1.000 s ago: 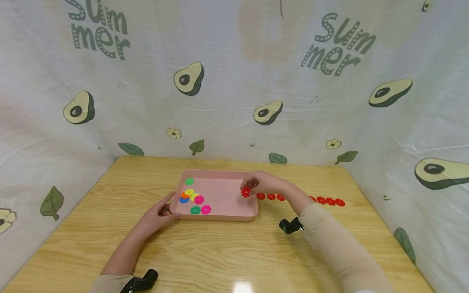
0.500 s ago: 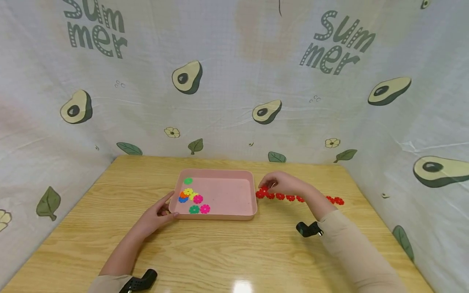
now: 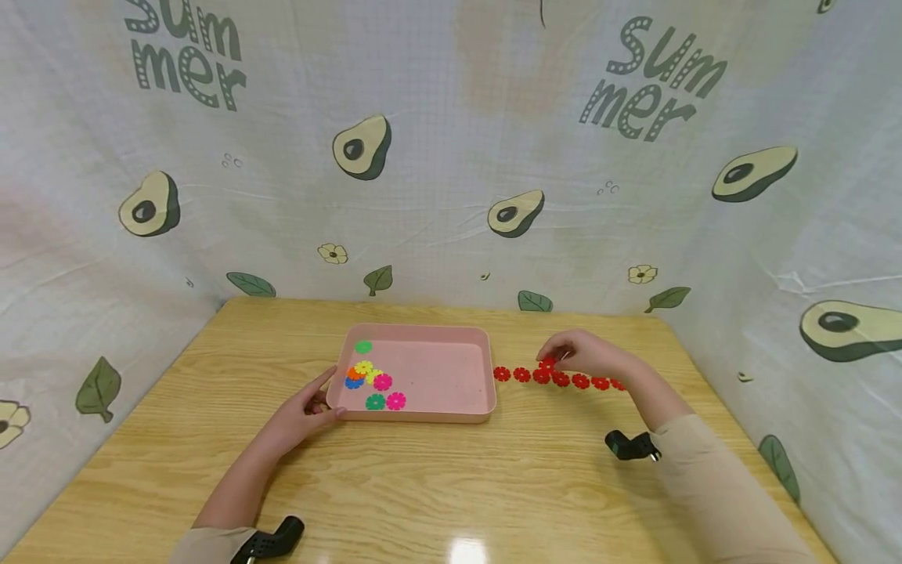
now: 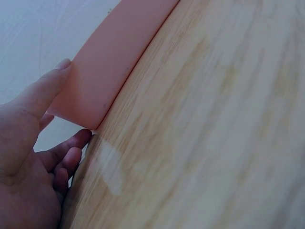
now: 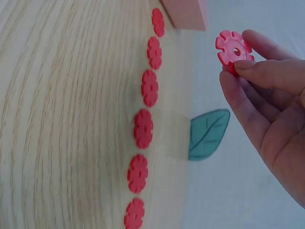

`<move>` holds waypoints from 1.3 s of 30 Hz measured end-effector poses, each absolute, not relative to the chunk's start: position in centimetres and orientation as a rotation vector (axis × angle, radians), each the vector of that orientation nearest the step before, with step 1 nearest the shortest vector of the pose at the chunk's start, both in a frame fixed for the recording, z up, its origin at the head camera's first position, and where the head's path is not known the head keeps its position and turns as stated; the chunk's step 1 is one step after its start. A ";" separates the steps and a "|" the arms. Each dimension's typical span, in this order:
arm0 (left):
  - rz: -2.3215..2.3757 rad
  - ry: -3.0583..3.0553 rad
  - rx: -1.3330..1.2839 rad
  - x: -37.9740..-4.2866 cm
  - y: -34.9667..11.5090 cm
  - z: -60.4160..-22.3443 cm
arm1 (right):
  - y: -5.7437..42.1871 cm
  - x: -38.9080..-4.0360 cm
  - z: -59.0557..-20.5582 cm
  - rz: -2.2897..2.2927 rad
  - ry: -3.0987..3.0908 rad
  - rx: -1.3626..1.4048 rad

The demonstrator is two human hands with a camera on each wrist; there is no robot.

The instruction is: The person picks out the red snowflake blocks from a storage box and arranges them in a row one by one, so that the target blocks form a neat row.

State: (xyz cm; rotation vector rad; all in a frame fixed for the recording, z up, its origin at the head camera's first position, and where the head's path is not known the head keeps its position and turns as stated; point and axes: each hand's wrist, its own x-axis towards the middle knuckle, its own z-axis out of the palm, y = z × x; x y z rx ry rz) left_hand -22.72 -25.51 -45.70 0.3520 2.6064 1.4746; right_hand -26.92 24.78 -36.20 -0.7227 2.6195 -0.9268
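Note:
In the head view my left hand (image 3: pixel 297 423) holds the front left corner of a pink tray (image 3: pixel 423 417), thumb at the rim. The left wrist view shows the thumb against the outer wall of the tray (image 4: pixel 102 71), with other fingers bent below the corner. My right hand (image 3: pixel 590 356) pinches a red notched plastic disc (image 5: pixel 225 45) between thumb and fingers, above the table. Under it runs a row of similar red discs (image 3: pixel 521 374), extending right from the tray and partly hidden by the right hand and wrist.
Inside the tray's left part lie several coloured discs: light green (image 3: pixel 362 347), yellow (image 3: pixel 363 366), orange, blue (image 3: pixel 354 384), pink (image 3: pixel 396 401) and dark green (image 3: pixel 376 402). The wooden table (image 3: pixel 395 478) ends at a printed cloth (image 3: pixel 437 157) behind and at both sides.
My right hand has carried the red disc out of the tray and rightward, over the row. My left hand has stayed at the tray corner.

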 end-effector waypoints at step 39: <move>1.477 2.604 0.352 -23.1 -25.7 -45.9 | 36.6 -24.3 -39.3 -1.013 2.761 -0.385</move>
